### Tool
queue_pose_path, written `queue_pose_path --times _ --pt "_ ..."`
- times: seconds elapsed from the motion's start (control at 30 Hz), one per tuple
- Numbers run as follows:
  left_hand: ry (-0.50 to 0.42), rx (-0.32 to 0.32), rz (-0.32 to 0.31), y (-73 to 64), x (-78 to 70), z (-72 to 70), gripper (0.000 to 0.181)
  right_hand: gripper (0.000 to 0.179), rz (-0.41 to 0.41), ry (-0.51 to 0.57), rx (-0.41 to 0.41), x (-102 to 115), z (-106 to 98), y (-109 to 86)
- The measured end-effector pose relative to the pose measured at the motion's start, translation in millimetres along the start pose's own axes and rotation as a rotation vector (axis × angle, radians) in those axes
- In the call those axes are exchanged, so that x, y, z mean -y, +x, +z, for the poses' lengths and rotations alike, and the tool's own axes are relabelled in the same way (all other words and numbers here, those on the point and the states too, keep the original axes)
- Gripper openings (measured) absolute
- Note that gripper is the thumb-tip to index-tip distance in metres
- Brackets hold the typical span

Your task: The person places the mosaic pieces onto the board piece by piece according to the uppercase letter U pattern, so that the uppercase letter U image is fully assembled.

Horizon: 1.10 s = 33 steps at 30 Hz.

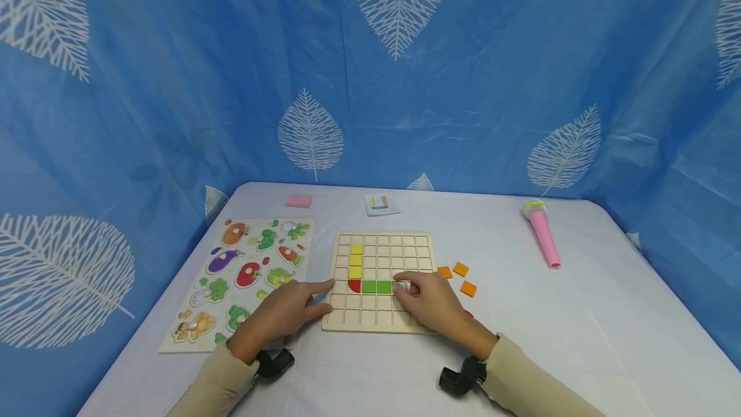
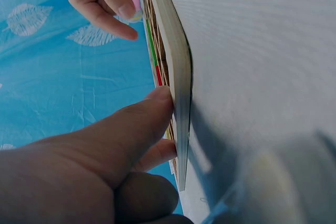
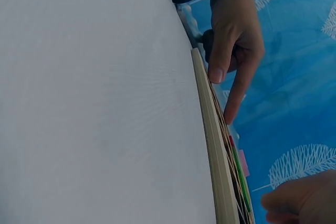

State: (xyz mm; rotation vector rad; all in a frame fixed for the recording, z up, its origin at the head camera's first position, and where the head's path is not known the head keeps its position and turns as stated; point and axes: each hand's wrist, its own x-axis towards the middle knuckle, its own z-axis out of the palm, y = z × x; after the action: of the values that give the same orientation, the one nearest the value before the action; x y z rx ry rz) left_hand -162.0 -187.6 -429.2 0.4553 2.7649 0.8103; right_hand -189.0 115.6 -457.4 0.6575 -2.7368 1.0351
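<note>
A wooden grid board lies mid-table. Three yellow squares stand in a column on it, above a red rounded piece. Green squares run rightward from the red piece. My left hand touches the board's left edge with thumb and forefinger, which the left wrist view shows extended against the side. Over the board's right part is my right hand, thumb and forefinger apart beside the last visible green square. Nothing shows between those fingertips; the hand hides some cells.
Orange squares lie right of the board, near a partly hidden red piece. A vegetable puzzle board is at left. Behind are a pink block and a pattern card. A pink toy microphone lies at right.
</note>
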Motion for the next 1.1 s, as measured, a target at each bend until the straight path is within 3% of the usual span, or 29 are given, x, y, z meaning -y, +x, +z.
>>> queue_pose_path --times 0.23,0.57,0.83,1.1 --pt "0.003 -0.007 0.009 0.3 -1.5 -0.7 0.056 0.02 -0.018 0.039 -0.064 -7 -16 -11.1" --pt "-0.021 0.013 0.003 -0.5 -1.3 -0.1 0.057 0.018 -0.071 0.033 -0.116 -35 -41 -29.8" --pt "0.0 -0.003 -0.005 0.2 -3.2 -1.5 0.056 0.019 0.028 0.049 -0.055 -57 -67 -44.9" --pt "-0.008 -0.005 -0.008 -0.8 -3.8 -0.8 0.056 0.018 0.055 0.067 0.024 -71 -84 -62.0"
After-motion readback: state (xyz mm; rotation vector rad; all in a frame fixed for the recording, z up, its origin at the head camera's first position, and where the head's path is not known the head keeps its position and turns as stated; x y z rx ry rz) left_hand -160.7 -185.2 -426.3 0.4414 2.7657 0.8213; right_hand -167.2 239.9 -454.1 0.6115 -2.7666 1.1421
